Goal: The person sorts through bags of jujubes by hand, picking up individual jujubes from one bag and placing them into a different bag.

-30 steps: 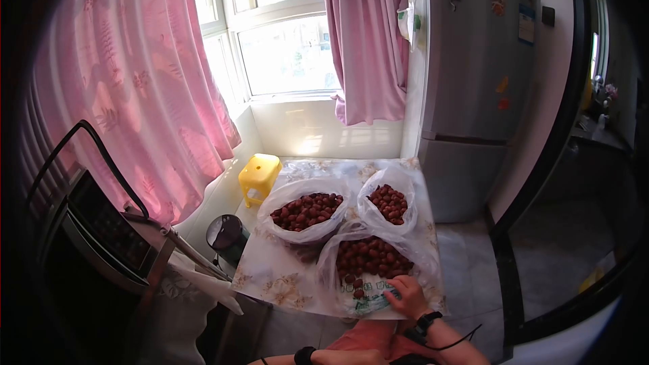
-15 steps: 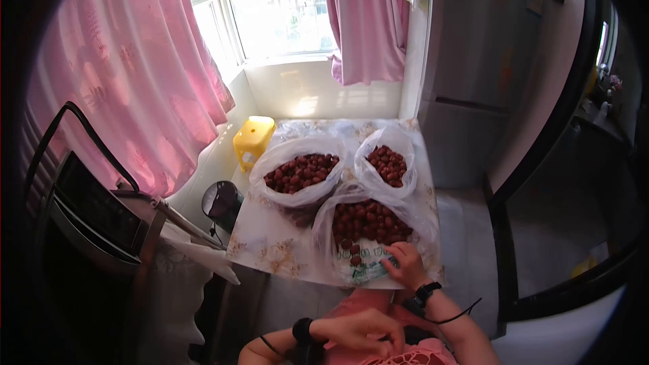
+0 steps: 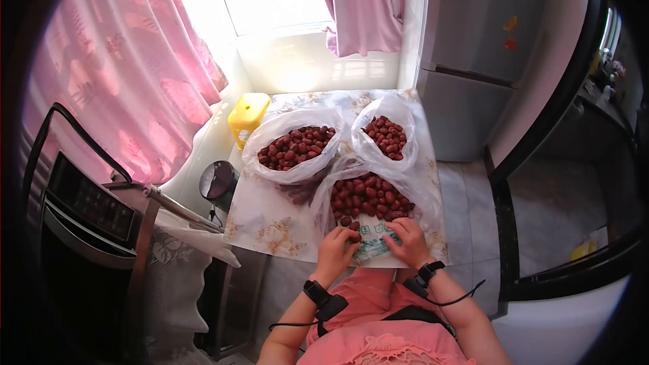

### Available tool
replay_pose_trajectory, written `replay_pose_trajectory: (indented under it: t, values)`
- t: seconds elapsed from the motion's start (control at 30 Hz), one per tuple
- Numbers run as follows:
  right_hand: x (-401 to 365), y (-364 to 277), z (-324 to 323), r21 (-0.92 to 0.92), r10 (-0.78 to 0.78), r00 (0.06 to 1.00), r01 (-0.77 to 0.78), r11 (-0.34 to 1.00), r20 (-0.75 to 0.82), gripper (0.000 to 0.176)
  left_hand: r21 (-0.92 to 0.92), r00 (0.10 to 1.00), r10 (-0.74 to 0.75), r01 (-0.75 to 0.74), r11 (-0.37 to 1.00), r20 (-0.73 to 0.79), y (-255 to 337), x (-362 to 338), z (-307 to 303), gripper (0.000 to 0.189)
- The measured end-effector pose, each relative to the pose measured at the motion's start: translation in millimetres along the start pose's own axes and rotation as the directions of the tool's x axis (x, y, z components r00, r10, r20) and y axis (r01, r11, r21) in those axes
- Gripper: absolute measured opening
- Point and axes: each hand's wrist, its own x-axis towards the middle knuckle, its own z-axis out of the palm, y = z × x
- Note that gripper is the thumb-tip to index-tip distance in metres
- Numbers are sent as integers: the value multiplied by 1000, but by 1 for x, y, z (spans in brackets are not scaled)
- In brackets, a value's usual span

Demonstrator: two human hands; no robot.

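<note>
Dark red dates (image 3: 370, 192) fill an opened clear plastic bag (image 3: 323, 204) at the table's near side. Green print shows on the bag's bare front part. My left hand (image 3: 334, 255) is at the bag's near left, thumb and fingers apart around a few loose dates (image 3: 347, 221); whether it touches them is hard to tell. On the other side of the green print, my right hand (image 3: 410, 243) rests with bent fingers spread and its thumb apart, just below the pile. Nothing shows in its grasp.
Two more bags of dates, a left bag (image 3: 297, 147) and a right bag (image 3: 387, 136), stand farther back on the flowered tablecloth (image 3: 270, 235). Around the table are a yellow stool (image 3: 248, 113), a fridge (image 3: 466, 94), a dark appliance (image 3: 88, 209) and pink curtains (image 3: 128, 61).
My left hand has moved from my lap up to the loose dates at the bag's front. My right hand remains beside the green print. The view has tilted down somewhat.
</note>
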Motion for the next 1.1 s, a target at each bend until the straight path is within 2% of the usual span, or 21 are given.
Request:
replay_pose_trajectory:
  t: [0.07,0.2,0.27,0.3,0.37,0.4,0.47,0.67,0.8,0.87,1.0,1.07,1.1]
  values:
    - [0,1,0,-1,3,1000,-3,1000,-7,30,30,996,-85,85,996,0,-2,0,6,29]
    - [-2,1,1,9,18,1000,-18,1000,4,29,85,990,-135,132,988,30,-7,-1,11,27]
    - [0,1,1,13,22,1000,-22,1000,5,29,-263,963,-257,270,926,83,-13,-3,16,22]
    - [0,1,1,8,19,1000,-19,1000,1,29,-263,963,-258,270,926,80,-15,-4,18,22]
    - [0,1,1,9,16,1000,-16,1000,2,29,-626,935,-326,339,702,141,-18,-7,22,20]
    - [0,0,1,7,21,1000,-21,1000,1,29,-626,934,-330,340,702,138,-18,-7,22,20]
    - [0,0,1,5,24,1000,-24,1000,-2,29,-757,943,-301,299,580,142,-16,-4,23,19]
    - [0,0,0,10,28,1000,-28,1000,-3,29,-799,941,-300,299,522,156,-24,-4,33,19]
    - [0,1,0,4,22,1000,-22,1000,0,29,-793,946,-306,267,548,108,-22,-4,34,22]
    - [0,1,1,1,20,1000,-20,1000,2,29,-775,933,-355,184,605,-56,-18,-4,31,28]
    - [0,3,2,7,18,1000,-18,1000,-1,29,-774,900,-419,181,607,-118,-11,3,17,35]
    - [0,1,2,11,21,1000,-21,1000,-1,29,-685,906,-376,149,714,-195,-14,7,13,33]
    - [0,1,1,8,20,1000,-20,1000,0,29,-684,906,-376,149,714,-196,-15,8,13,33]
